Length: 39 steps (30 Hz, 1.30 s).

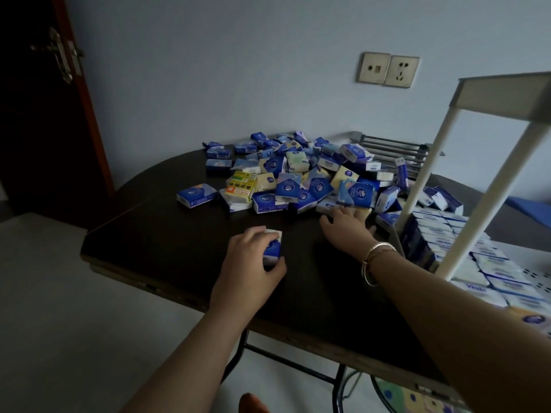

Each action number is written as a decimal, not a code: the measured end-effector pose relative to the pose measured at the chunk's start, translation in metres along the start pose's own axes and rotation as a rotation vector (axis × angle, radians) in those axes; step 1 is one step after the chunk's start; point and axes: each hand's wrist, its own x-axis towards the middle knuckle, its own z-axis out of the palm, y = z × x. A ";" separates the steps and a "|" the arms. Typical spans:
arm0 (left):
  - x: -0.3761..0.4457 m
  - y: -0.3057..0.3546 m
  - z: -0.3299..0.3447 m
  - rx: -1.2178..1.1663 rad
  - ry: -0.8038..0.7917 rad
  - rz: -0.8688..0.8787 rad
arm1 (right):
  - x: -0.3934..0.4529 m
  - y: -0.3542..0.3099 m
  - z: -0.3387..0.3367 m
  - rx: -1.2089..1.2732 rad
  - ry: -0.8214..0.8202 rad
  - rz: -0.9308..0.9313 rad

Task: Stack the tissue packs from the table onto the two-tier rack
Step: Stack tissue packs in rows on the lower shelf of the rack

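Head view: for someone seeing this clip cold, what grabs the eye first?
The heap of blue and white tissue packs piled across the far side of the dark table, with one yellow pack at its left edge. Nearer, the left hand grips a single pack while the right hand reaches into the heap. At right, neat rows already fill the white rack.

Your dark table has a rounded far-left edge and a straight near edge. A heap of tissue packs lies toward the far edge, spilling to the right. One blue pack sits apart at the heap's left side. Another pack rests nearer the near edge. The two-tier rack stands at the right edge, its lower tier filled with rows of packs.
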 end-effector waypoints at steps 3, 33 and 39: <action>0.000 0.000 0.000 -0.028 0.024 -0.004 | -0.010 0.002 -0.001 0.003 -0.011 -0.053; -0.004 0.031 0.002 -0.254 -0.086 0.135 | -0.120 0.016 -0.026 0.112 -0.128 -0.180; 0.003 0.039 -0.004 -0.094 -0.342 0.134 | -0.135 0.022 -0.031 0.039 -0.160 -0.183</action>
